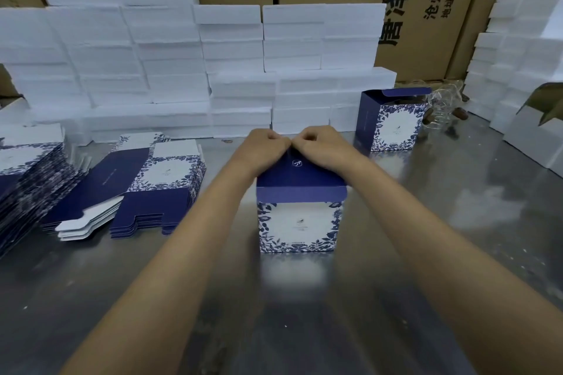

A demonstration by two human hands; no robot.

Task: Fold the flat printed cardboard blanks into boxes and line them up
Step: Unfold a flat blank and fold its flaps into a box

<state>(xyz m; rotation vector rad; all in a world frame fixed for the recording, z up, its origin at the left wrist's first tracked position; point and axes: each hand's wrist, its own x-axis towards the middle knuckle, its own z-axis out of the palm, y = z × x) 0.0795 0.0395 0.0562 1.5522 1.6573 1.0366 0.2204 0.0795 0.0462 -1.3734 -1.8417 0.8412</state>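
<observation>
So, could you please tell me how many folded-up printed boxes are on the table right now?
2. One box stands in the middle, both hands at the far edge of its top flap; the other box stands further back to the right, its top open. None seem hidden.

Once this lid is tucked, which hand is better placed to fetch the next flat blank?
Probably the left hand: the stack of flat blanks lies on its side of the box, while the right hand would have to cross over.
</observation>
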